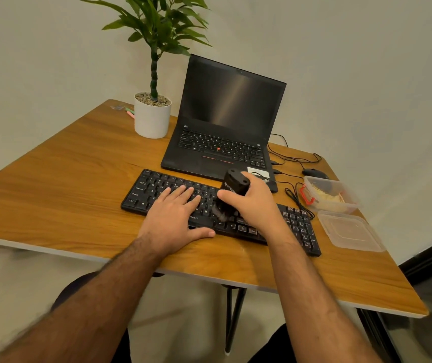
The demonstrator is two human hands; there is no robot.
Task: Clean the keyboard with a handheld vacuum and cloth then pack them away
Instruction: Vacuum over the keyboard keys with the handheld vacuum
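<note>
Black keyboard (296, 221) lies on the wooden table (73, 184), just in front of an open laptop (225, 121) with a dark screen.

Left hand (175, 218) lies flat on the keys, fingers straight and spread, thumb stretched along the keyboard's near edge.

Right hand (254, 203) grips a small black handheld vacuum (233, 187), fingers and thumb curled round its body. The vacuum stands nearly upright, brush end down on the keys at mid-keyboard, just beside the left fingertips.

To the right: a clear plastic box (330, 195) with a red clasp, something pale yellow inside, possibly the cloth; cannot tell. Its lid (351, 234) lies nearer, beside the keyboard's right end. Black mouse (314, 173) behind the box, cables trailing. Potted plant (153, 113) at the laptop's left.
</note>
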